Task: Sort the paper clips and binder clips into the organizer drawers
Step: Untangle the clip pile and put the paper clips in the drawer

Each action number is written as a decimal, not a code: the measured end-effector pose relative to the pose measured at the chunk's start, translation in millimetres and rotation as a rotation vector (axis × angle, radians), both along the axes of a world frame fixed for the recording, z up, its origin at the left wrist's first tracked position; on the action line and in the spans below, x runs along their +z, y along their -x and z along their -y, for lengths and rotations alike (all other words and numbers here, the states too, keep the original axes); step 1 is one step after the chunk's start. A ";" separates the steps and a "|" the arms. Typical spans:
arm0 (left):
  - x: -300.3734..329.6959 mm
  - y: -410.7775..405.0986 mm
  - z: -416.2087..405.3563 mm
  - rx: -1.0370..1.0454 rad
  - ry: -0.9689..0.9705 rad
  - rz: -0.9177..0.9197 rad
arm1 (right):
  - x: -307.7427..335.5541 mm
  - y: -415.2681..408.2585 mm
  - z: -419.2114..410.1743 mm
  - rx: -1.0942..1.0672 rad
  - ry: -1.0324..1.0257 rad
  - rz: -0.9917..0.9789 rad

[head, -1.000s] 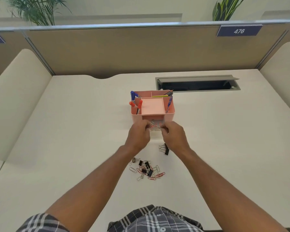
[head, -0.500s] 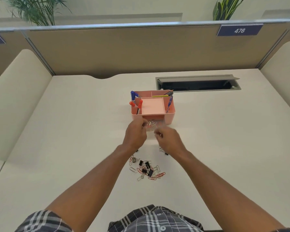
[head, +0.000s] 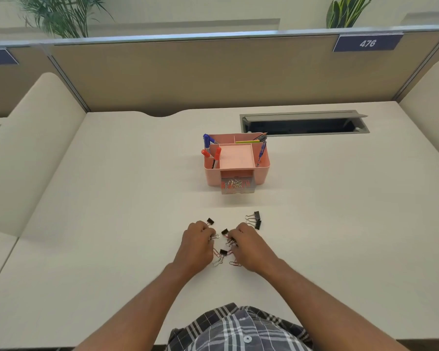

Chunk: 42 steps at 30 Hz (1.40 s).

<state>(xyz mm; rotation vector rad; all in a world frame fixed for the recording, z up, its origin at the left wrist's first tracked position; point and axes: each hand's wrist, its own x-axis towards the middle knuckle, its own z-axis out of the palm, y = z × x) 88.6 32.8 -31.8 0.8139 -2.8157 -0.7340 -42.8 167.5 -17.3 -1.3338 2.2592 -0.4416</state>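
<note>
Bright even light, wide-angle edge distortion

Organizer (head: 261, 171) stands mid-desk (head: 112, 198), nearer the back edge; cable slot (head: 304, 122) behind it to the right. Drawer (head: 238, 186) pulled out at its front, paper clips (head: 235, 184) inside. Loose clips (head: 223, 252) lie before it toward the front edge, between both hands. 2 binder clips (head: 256, 219) just right of them.

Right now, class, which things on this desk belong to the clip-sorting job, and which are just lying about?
Belonging to the job:
pink plastic organizer
clear pulled-out drawer holding paper clips
loose red and silver paper clips
black binder clips
left hand
right hand

Just lying about:
blue and red markers
grey cable hatch
</note>
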 end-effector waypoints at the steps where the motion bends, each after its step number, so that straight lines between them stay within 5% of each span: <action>1: 0.4 1.7 -0.5 -0.010 0.006 -0.009 | 0.6 2.2 0.7 -0.022 0.004 0.008; 18: 3.1 26.1 -12.1 -0.065 0.056 -0.040 | 23.9 42.5 -1.7 -0.340 0.033 0.253; 42: -3.5 28.7 -22.0 -0.089 0.162 0.019 | 25.3 52.0 -10.2 -0.337 -0.011 -0.089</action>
